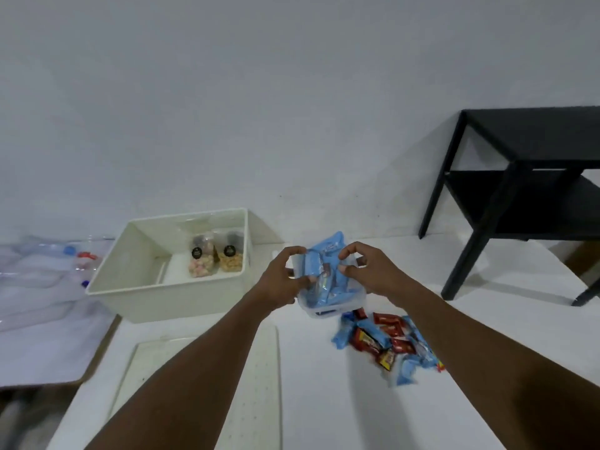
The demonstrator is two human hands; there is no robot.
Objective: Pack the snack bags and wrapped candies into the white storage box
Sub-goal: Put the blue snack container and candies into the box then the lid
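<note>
Blue wrapped candies (328,251) | stacked in clear tub (328,309) on table (324,404), long axes pointing away from the person | left hand (285,277) curled round tub's left side, right hand (370,271) pinching one candy | white storage box (156,300) lies to the left, nearer left hand

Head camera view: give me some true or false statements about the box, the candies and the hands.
1. Two snack bags stand inside the white storage box. True.
2. The clear container holds only red candies. False: blue candies fill it.
3. The left hand and the right hand are both at the clear container. True.
4. The loose candy pile lies in the white storage box. False: it lies on the table, right of the box.
</note>
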